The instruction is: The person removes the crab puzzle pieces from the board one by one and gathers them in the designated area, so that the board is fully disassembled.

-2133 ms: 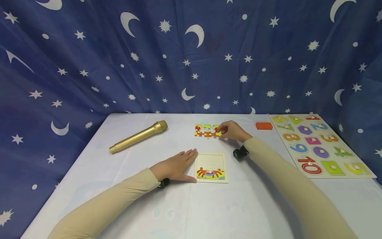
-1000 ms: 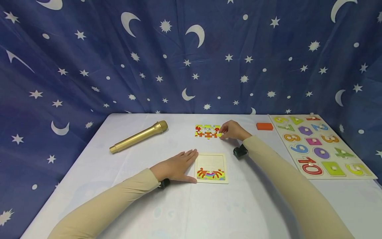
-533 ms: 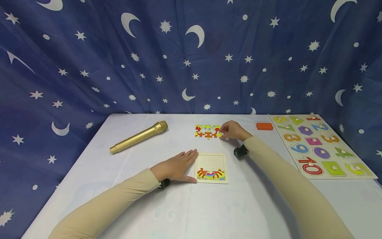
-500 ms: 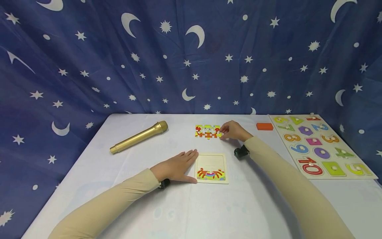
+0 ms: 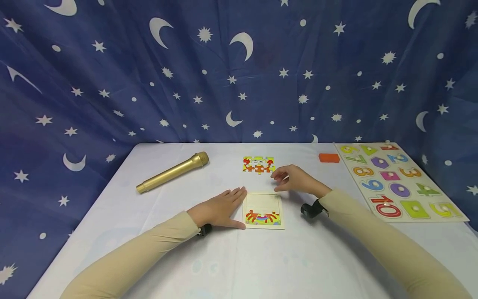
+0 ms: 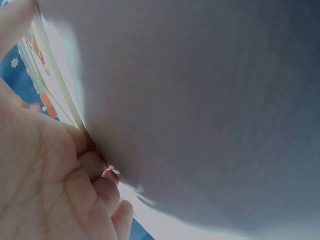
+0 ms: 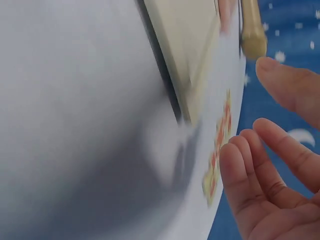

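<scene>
A square wooden puzzle tray (image 5: 263,201) lies flat in the middle of the table. A printed strip of red-orange legs and a rainbow arc (image 5: 263,218) fills its lower part; the upper part shows bare wood. My left hand (image 5: 218,208) rests with straight fingers along the tray's left edge. Beyond the tray, several interlocking jigsaw pieces (image 5: 258,164) with a red and yellow picture lie together. My right hand (image 5: 295,179) hovers between those pieces and the tray's upper right corner. In the right wrist view its thumb and fingers (image 7: 233,165) stand apart, with nothing between them.
A gold microphone (image 5: 172,172) lies at the left back. An orange-red block (image 5: 329,158) sits at the back right. Right of it is a large number-and-shape peg board (image 5: 398,181). A blue curtain (image 5: 239,79) with moons and stars hangs behind the white-covered table (image 5: 231,261).
My right hand has left the right edge of the jigsaw pieces and come nearer, toward the tray, its fingers loosened. The left hand and the tray have stayed put.
</scene>
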Tool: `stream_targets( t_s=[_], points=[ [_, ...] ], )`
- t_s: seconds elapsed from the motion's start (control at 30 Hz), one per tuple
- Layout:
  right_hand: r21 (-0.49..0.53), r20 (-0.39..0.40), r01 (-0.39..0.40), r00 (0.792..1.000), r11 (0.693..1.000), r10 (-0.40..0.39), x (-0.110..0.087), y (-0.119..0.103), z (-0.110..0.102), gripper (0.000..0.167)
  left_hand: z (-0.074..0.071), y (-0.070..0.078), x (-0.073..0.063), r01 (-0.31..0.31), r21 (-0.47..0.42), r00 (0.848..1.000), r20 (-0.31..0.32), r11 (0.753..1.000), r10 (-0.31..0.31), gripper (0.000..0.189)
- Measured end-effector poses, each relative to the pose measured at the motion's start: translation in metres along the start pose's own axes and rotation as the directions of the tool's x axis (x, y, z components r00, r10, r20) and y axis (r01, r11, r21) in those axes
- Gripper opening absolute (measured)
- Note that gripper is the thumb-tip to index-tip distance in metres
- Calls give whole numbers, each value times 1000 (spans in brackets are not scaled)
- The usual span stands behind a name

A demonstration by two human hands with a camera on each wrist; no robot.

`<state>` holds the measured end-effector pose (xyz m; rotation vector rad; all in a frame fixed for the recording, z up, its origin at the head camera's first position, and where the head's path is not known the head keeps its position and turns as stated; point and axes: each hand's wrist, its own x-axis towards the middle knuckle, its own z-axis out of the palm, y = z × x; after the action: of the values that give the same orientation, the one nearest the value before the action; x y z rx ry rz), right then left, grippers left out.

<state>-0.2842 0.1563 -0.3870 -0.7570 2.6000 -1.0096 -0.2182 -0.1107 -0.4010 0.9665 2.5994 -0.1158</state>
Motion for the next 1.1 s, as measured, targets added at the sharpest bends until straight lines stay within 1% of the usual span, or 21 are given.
stream_targets(
  t_s=[0.17,0.3,0.47,0.63,0.77,0.93,1.1],
  points=[
    [7,64,65,996,998,-65,-16,-11,16,38,0,-2,0,1,1,1000,4,1000,-1,103],
    [25,114,97,989,995,-99,-23,-18,28,37,-1,-2,0,3,5,1000,3,1000,-3,103],
    [43,173,123,977,991,-129,-25,-28,41,36,0,-3,0,-7,3,1000,-12,1000,7,103],
    [25,200,171,964,985,-172,-24,-35,52,33,2,-4,1,-15,-12,1000,-23,1000,15,103],
    [-11,214,189,960,982,-183,-22,-37,57,32,2,-4,0,-17,-18,1000,-25,1000,17,103],
    [-62,231,191,958,980,-172,-19,-40,61,32,2,-4,-1,-22,-15,999,-28,1000,21,102],
    [-38,249,160,958,986,-145,-17,-43,62,32,2,-3,-2,-28,-16,999,-31,999,28,102]
  ],
)
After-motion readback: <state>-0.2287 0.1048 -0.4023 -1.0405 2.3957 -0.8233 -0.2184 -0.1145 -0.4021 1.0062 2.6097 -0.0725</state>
